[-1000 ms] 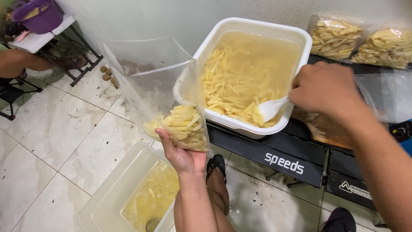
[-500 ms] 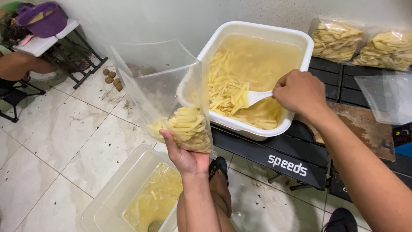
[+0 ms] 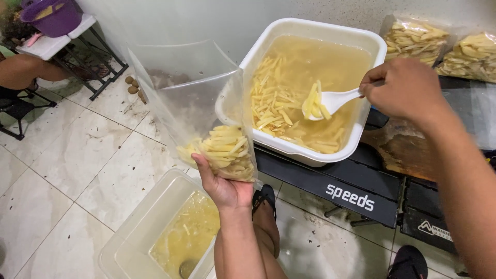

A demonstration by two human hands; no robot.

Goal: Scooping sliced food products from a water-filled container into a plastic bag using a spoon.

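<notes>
My left hand (image 3: 222,186) cups the bottom of a clear plastic bag (image 3: 191,98) that stands open upward and holds a pile of raw potato sticks (image 3: 225,150). My right hand (image 3: 403,88) grips the handle of a white slotted spoon (image 3: 333,101), which carries a few potato sticks above the water. Below the spoon is a white square tub (image 3: 372,44) filled with cloudy yellowish water and many potato sticks. The bag's mouth is just left of the tub's rim.
A clear container (image 3: 139,232) with yellowish liquid sits on the tiled floor under my left arm. Two filled bags of potato sticks (image 3: 418,39) lie at the back right. The tub rests on a black case (image 3: 341,188). A purple basin (image 3: 51,10) and another person's leg (image 3: 26,70) are far left.
The spoon, earlier dipped in the tub, has come up out of the water with a few sticks on it. The bag in my left hand has stayed in place.
</notes>
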